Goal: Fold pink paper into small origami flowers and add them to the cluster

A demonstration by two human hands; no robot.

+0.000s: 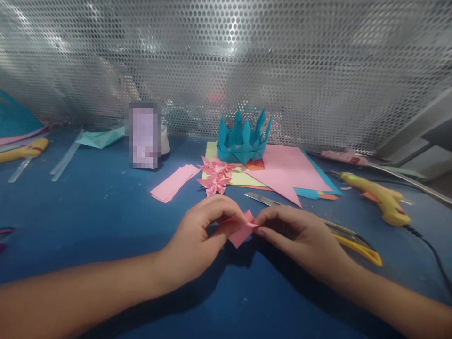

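Note:
Between my two hands is a small folded piece of pink paper [240,235], raised above the blue table. My left hand [203,238] pinches its left side between thumb and forefinger. At the paper's right corner, the thumb and fingertips of my right hand [300,235] are closed on it. Just beyond my left hand lie several pink paper flowers [216,174] in a cluster. A stack of pink paper strips [174,182] is to their left. Behind and partly under my right hand lies a utility knife [356,245], yellow and black, its blade [259,198] out.
A teal paper crown [243,146] stands on coloured paper sheets [282,165] at the back. A yellow glue gun [381,195] with a cord lies right, another glue gun [26,149] left near clear glue sticks [67,157]. A phone [144,136] stands upright before the perforated metal wall [197,61].

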